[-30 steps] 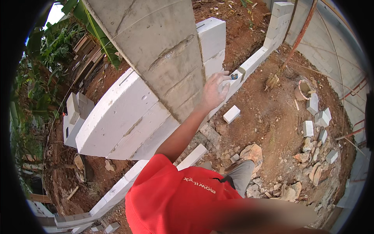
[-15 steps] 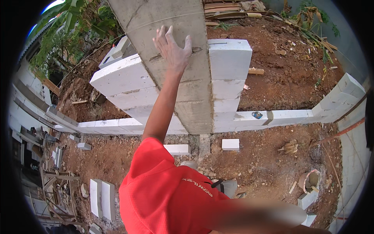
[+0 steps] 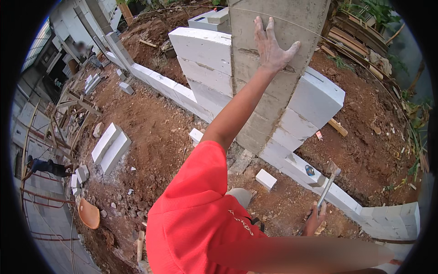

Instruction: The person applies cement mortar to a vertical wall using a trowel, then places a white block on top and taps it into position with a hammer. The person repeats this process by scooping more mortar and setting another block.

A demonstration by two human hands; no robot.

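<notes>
My left hand (image 3: 273,48) rests against the grey concrete column (image 3: 255,107), its fingers spread and nothing in them. White block masonry (image 3: 203,55) stands stacked against the column's left side, with another stack (image 3: 315,98) on its right. Low at the right, my right hand (image 3: 315,219) is closed around the handle of a hammer (image 3: 325,192), a tool with a metal shaft. Its head points up beside the low block wall (image 3: 340,196). A small blue tape measure (image 3: 310,170) lies on that wall, near the hammer's head.
A loose white block (image 3: 266,179) lies on the soil below the column. Two larger blocks (image 3: 111,147) and an orange curved piece (image 3: 88,213) are at left. A thin string (image 3: 292,25) crosses the column. Another person (image 3: 50,168) is at the far left edge.
The view has turned, so the column now sits further right. My right hand has come into sight holding the hammer. My left hand is still spread against the column.
</notes>
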